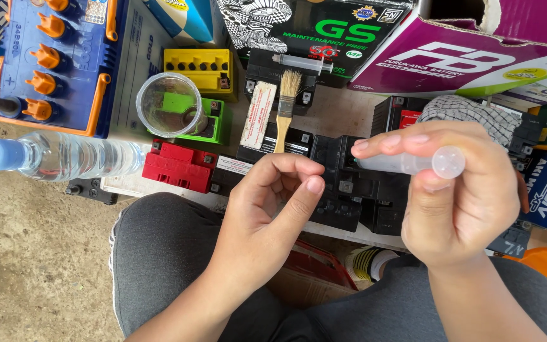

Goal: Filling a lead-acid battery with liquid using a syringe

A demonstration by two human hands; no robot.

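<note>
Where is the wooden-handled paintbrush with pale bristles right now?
The wooden-handled paintbrush lies in the upper middle of the head view on small black batteries, beside a white rectangular strip and just below a clear syringe.

Blue battery (74,76) orange caps; red battery (178,168); yellow battery (199,68); checked cloth (470,117).

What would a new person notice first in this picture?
The right hand holds a small clear tube over black batteries at centre, with the left hand open beside it. At upper left sits a blue battery with orange caps, a lying water bottle below it.
</note>
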